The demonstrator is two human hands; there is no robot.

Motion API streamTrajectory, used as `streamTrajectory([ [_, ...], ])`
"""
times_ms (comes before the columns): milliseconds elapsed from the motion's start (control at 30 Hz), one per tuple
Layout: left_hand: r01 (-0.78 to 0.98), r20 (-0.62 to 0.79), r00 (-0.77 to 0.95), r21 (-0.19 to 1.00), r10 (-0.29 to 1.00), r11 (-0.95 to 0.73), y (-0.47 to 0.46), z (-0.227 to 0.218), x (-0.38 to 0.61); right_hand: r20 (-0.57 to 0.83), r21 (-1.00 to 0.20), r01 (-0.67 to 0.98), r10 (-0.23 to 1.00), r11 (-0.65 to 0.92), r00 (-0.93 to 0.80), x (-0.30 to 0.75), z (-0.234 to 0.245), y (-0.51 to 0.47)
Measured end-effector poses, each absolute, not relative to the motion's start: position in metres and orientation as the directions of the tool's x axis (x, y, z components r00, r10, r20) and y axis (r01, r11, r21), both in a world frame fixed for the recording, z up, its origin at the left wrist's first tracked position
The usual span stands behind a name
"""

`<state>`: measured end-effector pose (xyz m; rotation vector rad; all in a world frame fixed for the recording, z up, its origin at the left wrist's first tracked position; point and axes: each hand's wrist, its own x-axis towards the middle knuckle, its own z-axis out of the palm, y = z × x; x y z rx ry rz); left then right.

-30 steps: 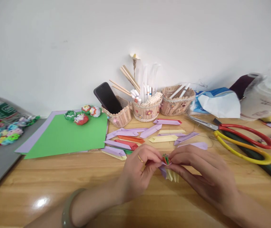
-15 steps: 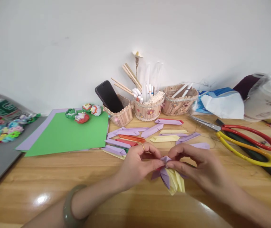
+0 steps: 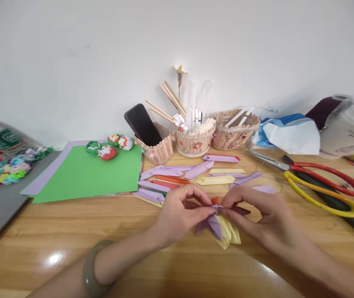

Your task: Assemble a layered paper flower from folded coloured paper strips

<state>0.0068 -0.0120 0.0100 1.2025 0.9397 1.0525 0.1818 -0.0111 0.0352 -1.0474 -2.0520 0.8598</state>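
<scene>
Bundle (image 3: 218, 225) of folded paper: lilac and pale yellow petals, sharply creased and pointed, with a red tip at the top. It is found low over the glossy wooden surface (image 3: 71, 231), right of the green sheet (image 3: 92, 176) and nearer the wearer. Whether it rests on the wood cannot be told.

Left hand (image 3: 179, 215): fingers (image 3: 203, 212) are pinched shut on the bundle's top from the sheet side. A thin ring and a smooth greenish bangle (image 3: 90, 269) are worn.

Right hand (image 3: 257, 219): fingers (image 3: 232, 203) are closed on the same top from the far side, meeting the left fingertips.

Loose folded strips (image 3: 214, 180), flat and pointed, are scattered right of the sheet. Stick-built baskets (image 3: 193, 142) are seen beyond the sheet's right corner, and a dark phone (image 3: 141, 124) is propped in the nearest one. Scissors (image 3: 322, 186) with red and yellow loops lie far right of the sheet.
</scene>
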Motion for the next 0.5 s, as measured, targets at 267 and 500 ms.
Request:
streamTrajectory([
  [267,0.057,0.053,0.134,0.996,0.990,-0.061,-0.0175,0.0117,0.0118,0.486,-0.554,0.447,0.709,0.703,-0.511,0.1838,0.0259,-0.0106],
  [500,0.168,0.182,0.150,0.964,0.972,-0.206,-0.0200,0.0116,0.0105,0.506,-0.520,0.438,0.678,0.733,-0.534,0.1839,0.0285,-0.0084],
])
